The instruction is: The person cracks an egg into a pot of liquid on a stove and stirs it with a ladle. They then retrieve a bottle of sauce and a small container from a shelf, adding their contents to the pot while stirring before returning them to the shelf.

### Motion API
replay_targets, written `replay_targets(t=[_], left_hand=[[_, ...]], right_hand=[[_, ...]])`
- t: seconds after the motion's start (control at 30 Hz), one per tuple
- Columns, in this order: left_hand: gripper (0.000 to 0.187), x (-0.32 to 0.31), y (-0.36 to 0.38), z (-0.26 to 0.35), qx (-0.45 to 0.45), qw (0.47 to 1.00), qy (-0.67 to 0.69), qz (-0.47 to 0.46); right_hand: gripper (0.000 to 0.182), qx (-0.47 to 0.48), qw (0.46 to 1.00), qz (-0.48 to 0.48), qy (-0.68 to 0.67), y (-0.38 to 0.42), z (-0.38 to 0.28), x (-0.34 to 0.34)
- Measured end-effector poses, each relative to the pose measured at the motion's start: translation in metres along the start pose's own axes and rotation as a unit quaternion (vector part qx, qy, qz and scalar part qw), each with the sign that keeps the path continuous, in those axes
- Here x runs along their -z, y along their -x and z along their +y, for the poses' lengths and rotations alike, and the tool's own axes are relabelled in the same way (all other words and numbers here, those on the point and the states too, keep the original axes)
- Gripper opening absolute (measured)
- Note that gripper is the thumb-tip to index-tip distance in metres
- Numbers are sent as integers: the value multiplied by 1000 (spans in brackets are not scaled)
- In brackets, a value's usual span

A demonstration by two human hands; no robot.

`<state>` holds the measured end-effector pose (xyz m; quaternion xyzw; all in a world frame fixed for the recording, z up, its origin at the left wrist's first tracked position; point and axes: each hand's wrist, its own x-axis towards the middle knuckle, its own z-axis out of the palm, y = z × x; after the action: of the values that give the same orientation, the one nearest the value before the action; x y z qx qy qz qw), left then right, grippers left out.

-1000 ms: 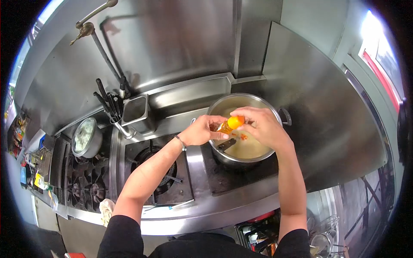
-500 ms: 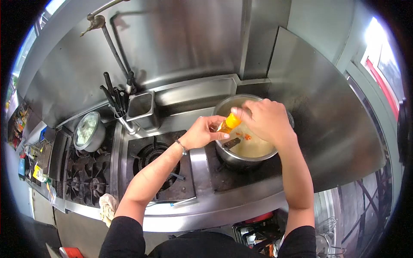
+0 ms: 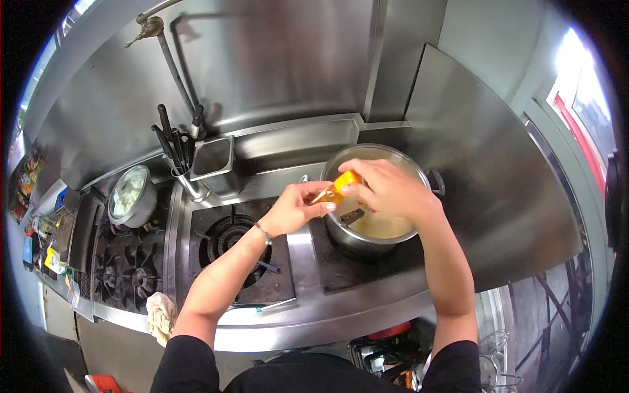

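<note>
My left hand (image 3: 293, 208) holds a small clear bottle (image 3: 331, 194) of amber liquid by its body, tilted over the near-left rim of a large steel pot (image 3: 351, 240). Fingers of my right hand (image 3: 386, 188) are closed on the bottle's orange cap (image 3: 345, 179). The pot holds pale yellowish liquid (image 3: 380, 226), and a dark utensil handle (image 3: 352, 217) sticks out of it just below the bottle. Both hands hover above the pot.
An unlit gas burner (image 3: 236, 242) lies left of the pot and another burner (image 3: 124, 275) farther left. A lidded pot (image 3: 129, 196), a steel canister with dark utensils (image 3: 190, 187), a square steel container (image 3: 215, 162) and a cloth (image 3: 159, 313) at the front edge surround the stove.
The bottle and both hands have shifted slightly left over the pot's rim. My right hand now covers the red flecks that floated in the liquid.
</note>
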<state>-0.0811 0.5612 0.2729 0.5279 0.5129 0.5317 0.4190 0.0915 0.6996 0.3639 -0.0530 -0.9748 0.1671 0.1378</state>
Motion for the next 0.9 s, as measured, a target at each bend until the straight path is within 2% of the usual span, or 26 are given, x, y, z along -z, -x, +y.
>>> replay_targets(t=[0.07,0.1,0.17,0.27,0.4,0.47,0.53,0.57,0.6,0.63,0.7,0.73,0.8,0.87,0.9], left_hand=[[41,3,12,-7,-36,990,-43,128],[40,4,24,-1,-6,987,-21,157],[37,11,55,-15,-4,987,-1,161],[31,2,112,-32,20,985,47,166],[32,-17,182,-48,86,970,84,209],[34,-27,212,-51,103,961,98,236],[35,-33,237,-57,108,955,104,255],[36,-38,249,-60,117,949,107,273],[36,-41,258,-63,117,948,110,274],[36,-45,266,-66,118,943,139,279],[41,-50,275,-69,129,936,178,277],[41,-53,277,-70,128,935,180,278],[47,-59,276,-71,106,932,209,275],[50,-62,274,-74,98,936,202,272],[50,-62,272,-73,101,937,212,260]], right_hand=[[43,-172,971,-80,-145,2,0,7],[43,-172,972,-80,-142,5,14,-4],[48,-102,974,-174,101,12,60,-49],[50,-88,966,-219,104,12,70,-91],[47,-76,943,-298,125,-8,60,-86],[40,-38,971,-219,83,-10,70,-70],[33,-43,997,-33,56,-8,99,-47],[32,-82,996,2,18,-8,109,-30],[34,-123,991,39,-19,-5,112,-13],[34,-123,992,37,-18,0,109,-1],[31,-163,975,144,50,8,104,14],[31,-162,975,142,51,12,106,13],[29,-186,941,280,36,22,108,8],[26,-202,932,297,42,32,113,-1],[24,-172,928,330,-23,34,124,-14]])
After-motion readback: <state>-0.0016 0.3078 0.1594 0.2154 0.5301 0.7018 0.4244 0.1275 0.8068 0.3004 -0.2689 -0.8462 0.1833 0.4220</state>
